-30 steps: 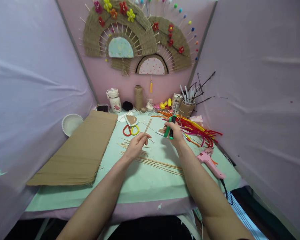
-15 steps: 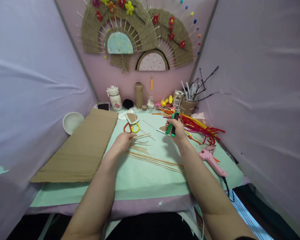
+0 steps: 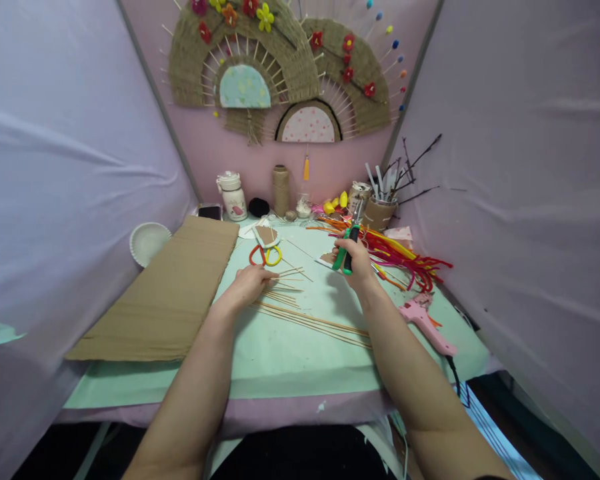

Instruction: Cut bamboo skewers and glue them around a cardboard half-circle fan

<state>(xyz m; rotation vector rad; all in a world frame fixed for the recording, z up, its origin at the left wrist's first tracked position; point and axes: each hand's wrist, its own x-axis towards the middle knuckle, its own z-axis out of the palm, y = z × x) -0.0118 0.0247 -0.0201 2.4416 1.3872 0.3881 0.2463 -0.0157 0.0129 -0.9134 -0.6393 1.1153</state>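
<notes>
My right hand is closed round the green and black handles of a pair of pliers, held upright above the mint-green mat. My left hand lies low on the mat with its fingers pinched on the ends of short wooden sticks that rest on the surface. Long thin wooden skewers lie on the mat between my two forearms. Red and yellow handled scissors lie just beyond my left hand.
A large brown cardboard sheet covers the mat's left side, with a white paper plate beyond it. Coloured pipe cleaners and a pink glue gun lie on the right. A jar, a twine spool and a cup of twigs line the back.
My left hand, which held short sticks raised above the mat a second ago, has lowered them flat onto the surface near the scissors. My right hand keeps the pliers almost still.
</notes>
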